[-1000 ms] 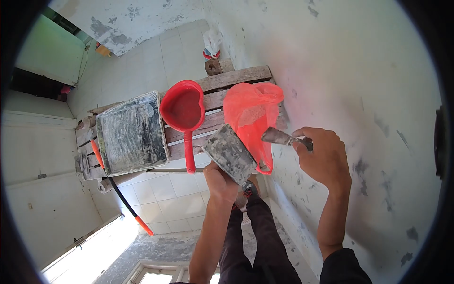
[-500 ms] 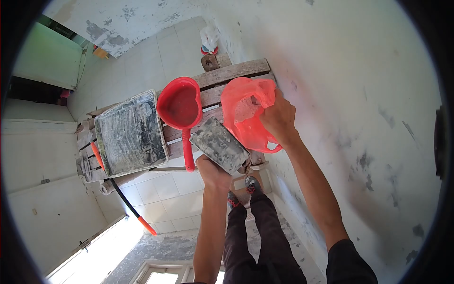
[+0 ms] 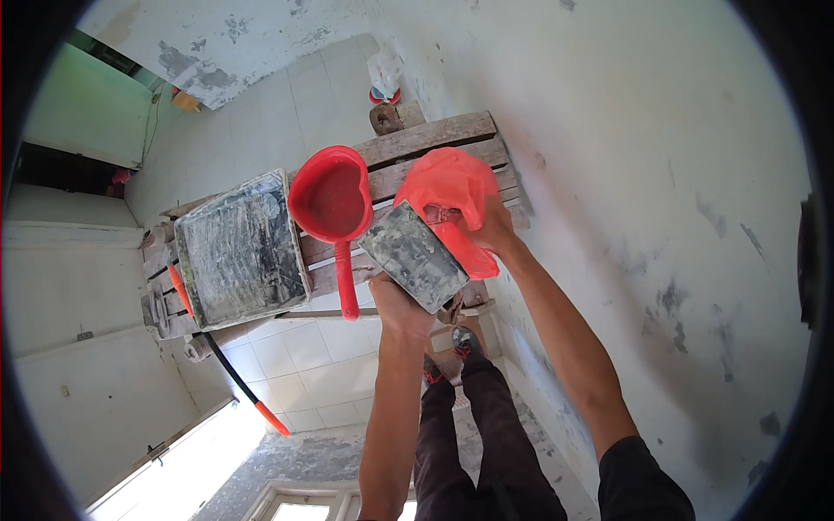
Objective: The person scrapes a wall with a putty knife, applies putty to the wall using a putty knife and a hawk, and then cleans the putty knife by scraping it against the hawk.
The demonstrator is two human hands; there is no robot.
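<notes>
My left hand [image 3: 401, 311] grips a dark box-shaped container [image 3: 415, 257] from below, its visible face smeared with grey-white plaster. Thin red plastic makes up the bag [image 3: 452, 184] that my right hand [image 3: 493, 227] clutches by its side, fingers partly hidden in the folds. The bag's mouth is turned toward the container and overlaps its upper edge in this view; little of the contents shows. Just left of the container lies a red dipper [image 3: 334, 193] with a straight handle pointing toward me.
A slatted wooden bench [image 3: 434, 139] carries the dipper and a plaster-streaked tray [image 3: 243, 247]. Beside the tray, a black pole with orange ends [image 3: 233, 373] juts over the bench edge. The patched wall [image 3: 660, 217] runs close along my right. A white bag [image 3: 385, 71] stands on the tiled floor beyond.
My right hand has drawn the red bag left, and its mouth has folded over toward the container. The container has tilted and shifted slightly right and up in my left hand.
</notes>
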